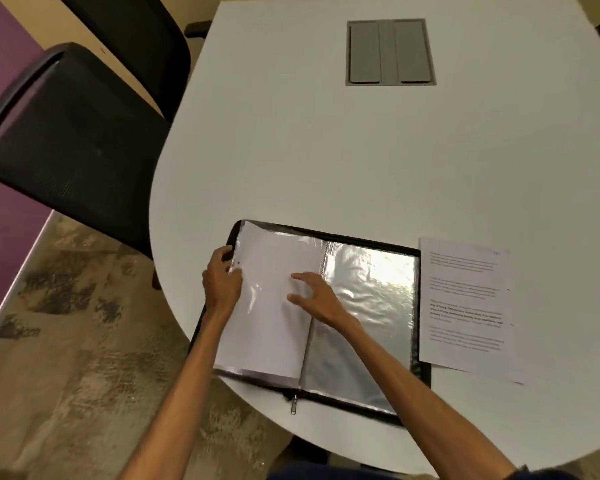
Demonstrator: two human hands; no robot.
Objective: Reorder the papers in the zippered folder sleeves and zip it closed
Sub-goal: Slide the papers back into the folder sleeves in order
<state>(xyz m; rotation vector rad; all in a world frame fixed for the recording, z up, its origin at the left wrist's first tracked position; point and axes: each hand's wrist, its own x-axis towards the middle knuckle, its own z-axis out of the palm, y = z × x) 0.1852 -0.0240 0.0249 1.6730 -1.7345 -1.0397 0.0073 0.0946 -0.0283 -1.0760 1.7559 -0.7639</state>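
Glossy plastic sleeves [371, 289], matt paper sheet [465, 306], smooth table [326, 150].

Black-edged folder [361, 242]; white table [326, 150]; black chairs [70, 140]; mottled beige floor [66, 323].

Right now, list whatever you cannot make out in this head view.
All in the head view:
Loose sheet text: too small and blurred to read.
Paper in the left sleeve: glare washes out any print.
Left hand grip at the sleeve edge: fingertips hidden by its own back.
Folder near edge: partly covered by the right forearm.
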